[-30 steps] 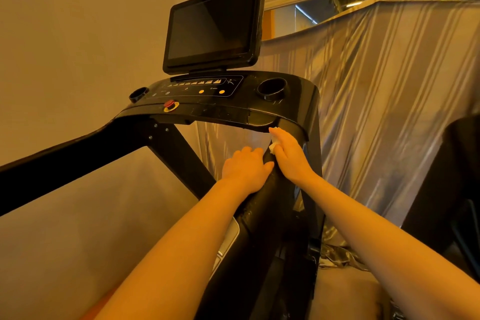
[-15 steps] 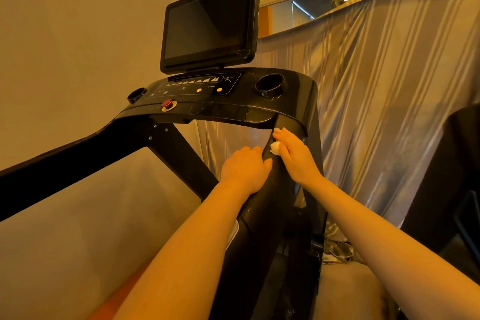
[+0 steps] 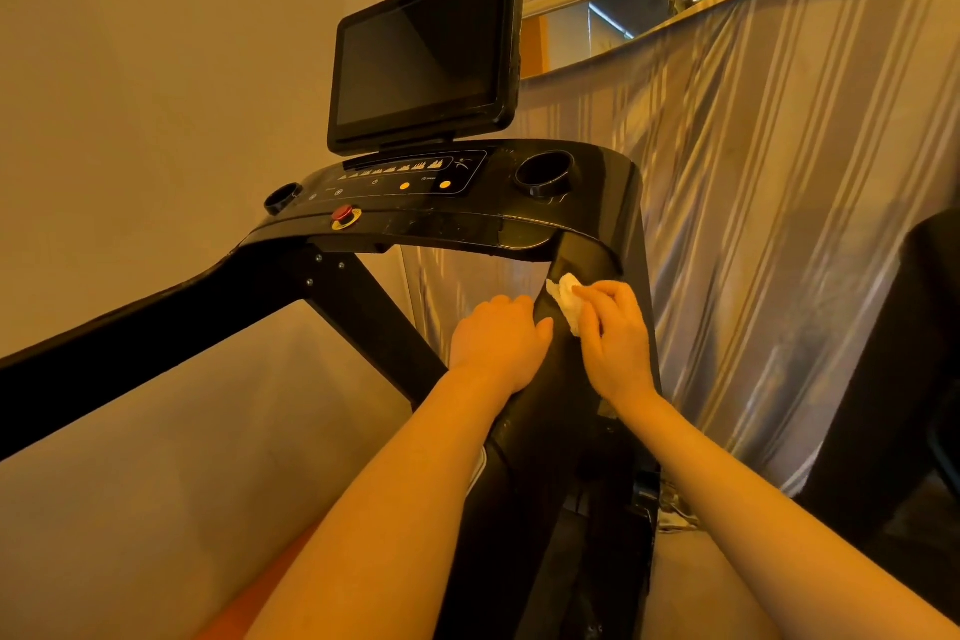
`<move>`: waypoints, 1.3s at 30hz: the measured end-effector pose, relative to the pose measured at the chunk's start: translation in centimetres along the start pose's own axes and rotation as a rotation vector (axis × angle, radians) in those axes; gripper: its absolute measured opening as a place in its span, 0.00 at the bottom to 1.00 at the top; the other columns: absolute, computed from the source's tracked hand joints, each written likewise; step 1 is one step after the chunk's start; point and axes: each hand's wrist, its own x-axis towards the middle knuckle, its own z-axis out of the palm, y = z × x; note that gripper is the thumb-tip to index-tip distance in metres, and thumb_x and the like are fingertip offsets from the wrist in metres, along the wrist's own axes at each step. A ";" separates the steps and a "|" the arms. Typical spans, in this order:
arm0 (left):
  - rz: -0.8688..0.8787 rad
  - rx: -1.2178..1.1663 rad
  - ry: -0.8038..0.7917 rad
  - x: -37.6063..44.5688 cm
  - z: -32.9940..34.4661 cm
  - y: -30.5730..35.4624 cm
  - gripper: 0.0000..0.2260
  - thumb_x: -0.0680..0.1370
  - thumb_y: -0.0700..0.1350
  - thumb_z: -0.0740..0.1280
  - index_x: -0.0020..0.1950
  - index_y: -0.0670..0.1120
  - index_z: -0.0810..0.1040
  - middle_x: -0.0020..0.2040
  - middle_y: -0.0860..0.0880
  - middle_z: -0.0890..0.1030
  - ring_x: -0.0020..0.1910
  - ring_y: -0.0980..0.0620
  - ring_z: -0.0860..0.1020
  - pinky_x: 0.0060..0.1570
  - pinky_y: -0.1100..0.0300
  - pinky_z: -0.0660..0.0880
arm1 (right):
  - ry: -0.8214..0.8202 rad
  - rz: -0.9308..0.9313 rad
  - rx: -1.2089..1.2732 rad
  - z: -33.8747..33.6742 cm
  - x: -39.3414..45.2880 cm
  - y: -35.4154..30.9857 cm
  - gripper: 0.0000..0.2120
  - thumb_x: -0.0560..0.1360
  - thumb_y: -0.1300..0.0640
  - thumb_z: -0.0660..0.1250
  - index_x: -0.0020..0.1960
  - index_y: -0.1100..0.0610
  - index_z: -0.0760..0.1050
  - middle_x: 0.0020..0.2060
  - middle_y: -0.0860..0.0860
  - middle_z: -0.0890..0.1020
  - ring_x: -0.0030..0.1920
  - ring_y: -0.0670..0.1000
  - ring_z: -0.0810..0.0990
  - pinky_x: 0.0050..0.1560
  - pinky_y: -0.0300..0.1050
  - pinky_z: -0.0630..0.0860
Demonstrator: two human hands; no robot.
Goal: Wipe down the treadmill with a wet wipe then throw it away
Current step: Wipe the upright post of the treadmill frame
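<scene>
A black treadmill (image 3: 613, 203) fills the middle, with a dark screen above its console and two handrails. A crumpled white wet wipe (image 3: 566, 301) lies against the top of the right handrail (image 3: 561, 379), just under the console. My right hand (image 3: 615, 333) grips the wipe with curled fingers and presses it on the rail. To its left, my left hand (image 3: 498, 338) rests on the inner side of the same rail, fingers curled over the rail's edge.
The console carries a red stop button (image 3: 343, 214), two orange buttons and a cup holder (image 3: 543, 170) on each side. The left handrail (image 3: 156, 317) runs toward the lower left. A striped grey curtain (image 3: 779, 224) hangs right behind; a dark object (image 3: 904, 379) stands at far right.
My right hand slid the wipe a little down the right handrail from the console joint, and more of the wipe now shows. My left hand stayed on the rail.
</scene>
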 end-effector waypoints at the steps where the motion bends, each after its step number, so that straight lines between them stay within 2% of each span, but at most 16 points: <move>1: -0.001 0.005 0.003 0.0 0.0 0.0 0.18 0.83 0.56 0.54 0.67 0.48 0.72 0.57 0.46 0.78 0.53 0.49 0.77 0.55 0.52 0.77 | -0.028 -0.035 -0.006 -0.3 -0.5 0.1 0.14 0.80 0.60 0.60 0.61 0.65 0.77 0.56 0.58 0.76 0.53 0.48 0.74 0.48 0.28 0.68; 3: -0.002 0.006 0.007 0.0 0.0 0.1 0.18 0.83 0.56 0.55 0.67 0.48 0.72 0.57 0.47 0.78 0.53 0.49 0.77 0.55 0.52 0.78 | -0.072 -0.083 -0.026 -0.7 -1.1 0.7 0.15 0.80 0.61 0.62 0.65 0.64 0.76 0.57 0.59 0.76 0.53 0.50 0.74 0.50 0.30 0.69; 6: 0.005 0.013 0.010 0.0 0.0 0.1 0.18 0.83 0.56 0.55 0.67 0.48 0.72 0.57 0.46 0.78 0.53 0.49 0.78 0.55 0.52 0.78 | -0.041 -0.116 -0.099 -0.7 -0.7 1.2 0.17 0.79 0.54 0.63 0.63 0.61 0.78 0.57 0.59 0.78 0.55 0.56 0.75 0.52 0.39 0.72; 8: 0.014 0.015 0.013 0.0 0.0 0.0 0.18 0.83 0.56 0.54 0.66 0.48 0.73 0.56 0.46 0.78 0.53 0.49 0.78 0.55 0.51 0.78 | -0.035 -0.160 -0.139 -0.4 -0.1 1.2 0.18 0.79 0.54 0.63 0.65 0.60 0.77 0.66 0.57 0.75 0.66 0.53 0.70 0.64 0.41 0.69; 9: 0.019 0.016 0.014 0.0 0.0 -0.1 0.18 0.83 0.56 0.54 0.66 0.48 0.73 0.56 0.46 0.78 0.52 0.49 0.78 0.55 0.51 0.78 | -0.070 -0.181 -0.118 -0.3 0.1 1.2 0.19 0.79 0.55 0.62 0.68 0.60 0.74 0.70 0.55 0.71 0.71 0.50 0.64 0.70 0.38 0.63; 11: 0.025 0.021 0.020 0.0 0.1 -0.1 0.18 0.83 0.56 0.54 0.66 0.48 0.73 0.56 0.47 0.78 0.52 0.49 0.78 0.54 0.52 0.78 | -0.201 -0.165 -0.023 -0.2 0.1 1.2 0.21 0.81 0.57 0.59 0.73 0.58 0.65 0.73 0.50 0.63 0.75 0.46 0.57 0.74 0.35 0.55; 13: 0.025 0.025 0.024 0.0 0.1 -0.1 0.18 0.83 0.56 0.54 0.66 0.48 0.73 0.56 0.47 0.78 0.52 0.49 0.78 0.54 0.52 0.78 | -0.309 -0.114 0.024 -0.3 -0.1 1.4 0.22 0.82 0.60 0.58 0.74 0.53 0.57 0.73 0.46 0.60 0.74 0.45 0.57 0.74 0.38 0.55; 15: 0.028 0.025 0.024 0.0 0.1 0.0 0.18 0.83 0.56 0.54 0.66 0.48 0.73 0.56 0.47 0.78 0.52 0.49 0.78 0.54 0.52 0.78 | -0.343 -0.086 0.006 -0.3 0.1 1.8 0.22 0.83 0.58 0.56 0.74 0.51 0.53 0.73 0.44 0.58 0.74 0.45 0.56 0.74 0.41 0.55; 18: 0.033 0.017 0.019 0.0 0.1 0.0 0.18 0.84 0.56 0.54 0.67 0.48 0.73 0.56 0.47 0.79 0.52 0.49 0.78 0.54 0.52 0.78 | -0.341 -0.066 -0.141 -0.3 1.8 2.1 0.24 0.82 0.50 0.50 0.76 0.54 0.58 0.75 0.49 0.61 0.76 0.50 0.54 0.74 0.46 0.53; 21: 0.034 0.013 0.016 0.0 0.1 0.0 0.19 0.84 0.56 0.53 0.67 0.48 0.73 0.56 0.47 0.79 0.52 0.49 0.78 0.54 0.51 0.78 | -0.358 -0.135 -0.336 -0.2 4.2 2.2 0.23 0.83 0.53 0.52 0.75 0.61 0.63 0.76 0.57 0.63 0.77 0.59 0.56 0.75 0.53 0.54; 25: 0.025 0.016 0.023 0.0 0.1 0.0 0.19 0.83 0.57 0.53 0.67 0.48 0.73 0.56 0.47 0.79 0.52 0.49 0.78 0.55 0.51 0.78 | -0.432 -0.171 -0.304 0.3 5.2 2.5 0.22 0.83 0.59 0.56 0.76 0.62 0.59 0.77 0.58 0.58 0.78 0.55 0.53 0.77 0.44 0.49; 28: 0.027 0.024 0.023 0.0 0.1 0.1 0.19 0.83 0.56 0.53 0.66 0.48 0.74 0.56 0.47 0.79 0.52 0.49 0.78 0.55 0.51 0.78 | -0.443 -0.058 -0.119 0.4 4.2 2.7 0.23 0.84 0.59 0.55 0.77 0.61 0.58 0.77 0.54 0.58 0.76 0.50 0.53 0.68 0.22 0.45; 31: 0.037 0.026 0.025 0.0 0.0 0.1 0.18 0.83 0.56 0.54 0.66 0.48 0.74 0.56 0.48 0.79 0.52 0.49 0.78 0.55 0.51 0.78 | -0.420 0.020 0.010 0.1 2.5 1.9 0.23 0.84 0.58 0.54 0.78 0.57 0.55 0.76 0.47 0.55 0.75 0.44 0.51 0.65 0.19 0.44; 35: 0.075 0.060 0.040 -0.2 -0.3 0.3 0.18 0.83 0.55 0.56 0.68 0.49 0.72 0.60 0.48 0.79 0.56 0.49 0.78 0.56 0.52 0.77 | -0.427 0.043 0.041 -0.6 -0.1 0.7 0.22 0.84 0.55 0.52 0.74 0.47 0.46 0.74 0.42 0.51 0.74 0.41 0.48 0.70 0.25 0.44; 38: 0.128 0.072 0.022 -0.5 -0.5 0.6 0.18 0.83 0.55 0.56 0.70 0.48 0.72 0.63 0.47 0.77 0.59 0.49 0.77 0.59 0.53 0.76 | -0.459 0.040 0.015 -0.8 0.3 0.6 0.23 0.83 0.48 0.50 0.74 0.47 0.44 0.75 0.43 0.49 0.75 0.43 0.47 0.76 0.42 0.46; 39: 0.137 0.071 0.006 -0.5 -0.6 0.6 0.18 0.83 0.54 0.56 0.69 0.48 0.72 0.63 0.47 0.77 0.59 0.49 0.76 0.59 0.53 0.76 | -0.477 0.040 -0.013 -0.8 0.8 0.6 0.25 0.81 0.46 0.49 0.74 0.49 0.44 0.76 0.45 0.48 0.76 0.45 0.46 0.76 0.45 0.45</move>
